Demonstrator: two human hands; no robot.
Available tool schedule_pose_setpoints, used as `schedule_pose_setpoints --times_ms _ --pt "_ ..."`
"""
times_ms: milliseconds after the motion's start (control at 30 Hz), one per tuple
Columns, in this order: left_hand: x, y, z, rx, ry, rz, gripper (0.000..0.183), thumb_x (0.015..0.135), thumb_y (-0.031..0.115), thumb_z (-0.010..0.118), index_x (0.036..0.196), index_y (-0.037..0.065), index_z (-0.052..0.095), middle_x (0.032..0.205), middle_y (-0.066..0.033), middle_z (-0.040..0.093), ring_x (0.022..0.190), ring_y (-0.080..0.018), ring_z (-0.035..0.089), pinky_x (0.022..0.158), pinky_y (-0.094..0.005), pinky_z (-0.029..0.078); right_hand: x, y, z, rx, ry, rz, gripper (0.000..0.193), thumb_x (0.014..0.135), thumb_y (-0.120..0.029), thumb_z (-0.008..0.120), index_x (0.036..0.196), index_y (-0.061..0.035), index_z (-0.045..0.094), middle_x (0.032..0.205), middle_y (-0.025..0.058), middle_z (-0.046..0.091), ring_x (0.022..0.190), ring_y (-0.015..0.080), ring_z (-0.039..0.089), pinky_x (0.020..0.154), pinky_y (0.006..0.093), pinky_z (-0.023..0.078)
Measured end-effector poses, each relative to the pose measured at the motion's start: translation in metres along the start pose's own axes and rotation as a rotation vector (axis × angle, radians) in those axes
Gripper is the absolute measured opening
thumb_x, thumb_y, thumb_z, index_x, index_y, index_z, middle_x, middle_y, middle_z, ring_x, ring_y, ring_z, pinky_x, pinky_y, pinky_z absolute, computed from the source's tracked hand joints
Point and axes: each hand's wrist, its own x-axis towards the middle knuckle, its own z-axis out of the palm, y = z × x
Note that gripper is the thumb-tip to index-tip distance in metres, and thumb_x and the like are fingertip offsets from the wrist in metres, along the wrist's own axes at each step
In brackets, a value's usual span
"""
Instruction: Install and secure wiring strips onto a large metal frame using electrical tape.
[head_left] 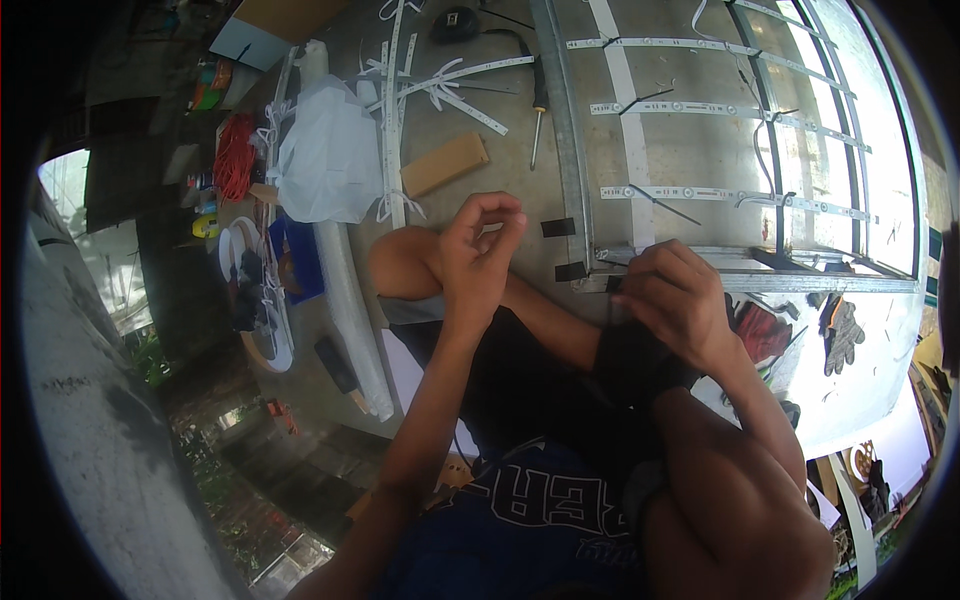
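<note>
My left hand (482,250) is raised over my bent leg, fingers curled and thumb meeting the index fingertip; anything inside the pinch is too small to make out. At the near corner of a metal frame (740,283), my right hand (675,300) has its fingers drawn together. Something small and dark shows by its fingertips, but its kind is unclear. Black tape pieces (558,228) lie at the frame's near left corner, between my hands. White LED strips (690,107) cross the frame, with black cable ties (665,203) sticking up from them.
A screwdriver (538,120) and a cardboard box (445,165) lie left of the frame. Further left are loose LED strips (393,120), a plastic bag (328,155), a metal bar (350,310) and red cord (234,160). Work gloves (843,335) rest at the right.
</note>
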Motion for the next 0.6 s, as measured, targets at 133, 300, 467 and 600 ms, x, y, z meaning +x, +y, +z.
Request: schedule_pose_setpoints --times_ms 133,300,467,600 --pt "-0.003 0.014 0.009 -0.021 -0.012 0.101 0.015 0.090 0.003 0.068 0.104 0.001 0.065 0.103 -0.0036 0.064 0.095 -0.0115 0.061 0.079 -0.0268 0.050 0.009 -0.008 -0.006 0.081 0.014 0.140 0.015 0.075 -0.007 0.079 0.083 0.0009 0.068 0.089 0.0073 0.062 0.083 0.0240 0.063 0.072 0.0346 0.052" --pt "0.000 0.027 0.039 -0.014 -0.288 0.222 0.023 0.085 0.010 0.076 0.105 0.001 0.067 0.104 -0.0077 0.067 0.094 -0.0161 0.064 0.079 -0.0288 0.051 0.013 -0.005 -0.017 0.502 0.052 0.562 0.013 0.081 -0.002 0.076 0.084 0.0062 0.066 0.095 0.0070 0.064 0.090 0.0148 0.062 0.078 0.0302 0.049" --pt "0.013 0.032 0.068 -0.067 -0.513 0.055 0.033 0.082 0.007 0.080 0.111 -0.003 0.067 0.104 -0.0090 0.070 0.097 -0.0150 0.066 0.086 -0.0291 0.051 0.008 0.005 -0.016 0.807 0.226 0.547 0.012 0.088 -0.006 0.073 0.091 0.0039 0.067 0.091 0.0047 0.064 0.086 0.0122 0.063 0.079 0.0276 0.051" --pt "0.020 0.044 0.090 -0.239 -0.542 -0.097 0.030 0.082 0.008 0.081 0.107 -0.004 0.069 0.096 -0.0085 0.072 0.088 -0.0142 0.068 0.085 -0.0288 0.052 0.008 0.005 -0.028 0.880 0.318 0.704 0.008 0.095 -0.011 0.064 0.091 -0.0042 0.065 0.082 -0.0010 0.062 0.086 0.0065 0.059 0.076 0.0239 0.046"
